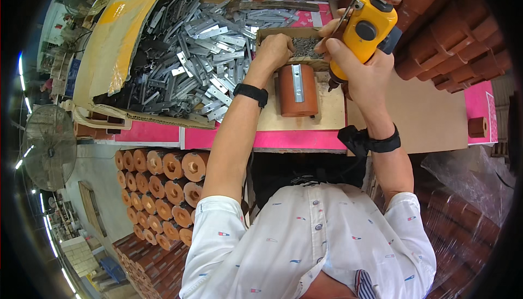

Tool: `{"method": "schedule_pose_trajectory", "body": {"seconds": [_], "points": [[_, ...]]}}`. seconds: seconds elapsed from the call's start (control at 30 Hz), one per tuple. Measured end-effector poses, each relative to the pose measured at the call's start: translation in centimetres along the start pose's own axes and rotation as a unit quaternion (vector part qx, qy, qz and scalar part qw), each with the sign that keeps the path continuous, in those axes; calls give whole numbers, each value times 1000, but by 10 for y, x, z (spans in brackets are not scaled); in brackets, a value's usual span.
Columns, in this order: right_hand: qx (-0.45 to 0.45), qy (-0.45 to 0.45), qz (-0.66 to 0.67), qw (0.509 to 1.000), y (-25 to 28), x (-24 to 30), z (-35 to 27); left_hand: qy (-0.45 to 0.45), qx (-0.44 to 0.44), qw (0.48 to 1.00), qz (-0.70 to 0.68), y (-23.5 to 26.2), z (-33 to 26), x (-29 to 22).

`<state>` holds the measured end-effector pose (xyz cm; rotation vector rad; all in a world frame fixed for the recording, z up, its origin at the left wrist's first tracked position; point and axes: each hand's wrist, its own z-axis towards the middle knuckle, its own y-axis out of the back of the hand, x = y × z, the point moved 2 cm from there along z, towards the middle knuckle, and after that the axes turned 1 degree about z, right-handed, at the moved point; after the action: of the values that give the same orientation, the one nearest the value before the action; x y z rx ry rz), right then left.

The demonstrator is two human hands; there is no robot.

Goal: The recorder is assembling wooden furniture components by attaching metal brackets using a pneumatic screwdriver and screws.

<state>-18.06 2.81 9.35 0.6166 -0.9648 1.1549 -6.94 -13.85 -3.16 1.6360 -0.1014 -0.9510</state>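
Observation:
My right hand point(370, 75) is wrapped round a yellow power screwdriver point(357, 40), which points down, its tip just right of a brown cylinder point(310, 95). A silver metal strip with holes point(297, 87) lies lengthwise along the top of that cylinder. The cylinder rests on a pale wooden board point(332, 111). Behind it stands a small open cardboard box point(267, 30) of small screws point(306, 48). Over that box's left side, my left hand point(275, 51) has its fingers curled down and closed. What is between those fingertips is hidden.
A large open carton point(103, 54) heaped with metal strips point(196, 54) stands on the left. Stacked brown cylinders point(447, 37) rise at the right, with more point(163, 184) below the pink tabletop point(272, 139). A brown sheet point(408, 116) covers the table's right part, near a small cylinder point(478, 127).

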Motion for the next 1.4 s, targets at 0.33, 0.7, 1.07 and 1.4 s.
{"method": "schedule_pose_trajectory", "body": {"seconds": [0.33,0.7,1.07,1.4], "points": [[4,0,17,1000,-2,-2,-1,-2,-17,1000,-18,-2,0,4],[-7,-11,2,1000,0,8,-6,-99,-195,970,-102,5,-10,7],[-5,-18,47,999,-4,9,-3,91,-155,810,-558,28,-128,-16],[7,-32,64,997,-20,9,-1,102,-76,688,-715,-1,-190,-19]]}}
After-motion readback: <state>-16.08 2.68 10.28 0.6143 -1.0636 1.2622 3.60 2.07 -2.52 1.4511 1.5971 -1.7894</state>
